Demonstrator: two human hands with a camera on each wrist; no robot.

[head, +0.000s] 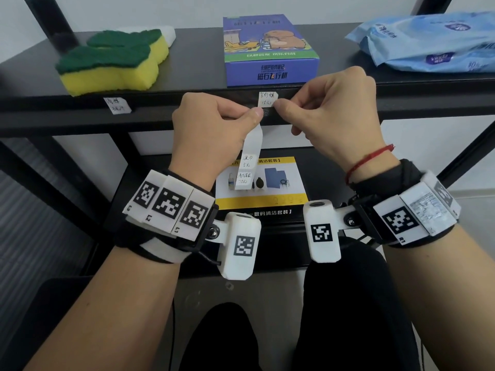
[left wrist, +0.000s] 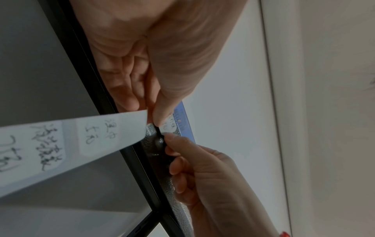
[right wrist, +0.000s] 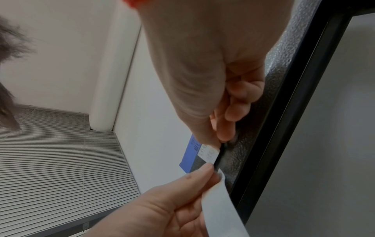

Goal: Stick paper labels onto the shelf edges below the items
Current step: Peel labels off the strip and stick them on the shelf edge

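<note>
A white handwritten paper label (head: pixel 267 99) sits on the black shelf edge (head: pixel 80 108) under the blue game box (head: pixel 270 49). My right hand (head: pixel 278 105) pinches that label's lower right corner with thumb and forefinger, the other fingers curled. In the right wrist view the thumb of the right hand (right wrist: pixel 218 141) lies on the label (right wrist: pixel 209 152). My left hand (head: pixel 255 113) pinches the top of a white backing strip (head: pixel 250 156) that hangs down with two more written labels. The left wrist view shows the same strip (left wrist: pixel 91 139) below my left hand (left wrist: pixel 158 118).
Another label (head: pixel 117 105) is stuck under the green-and-yellow sponges (head: pixel 107 65). A blue wet-wipes pack (head: pixel 428 41) lies at the right of the shelf, with bare edge below it. A yellow-and-black cleaning kit box (head: pixel 276 180) lies on the lower shelf.
</note>
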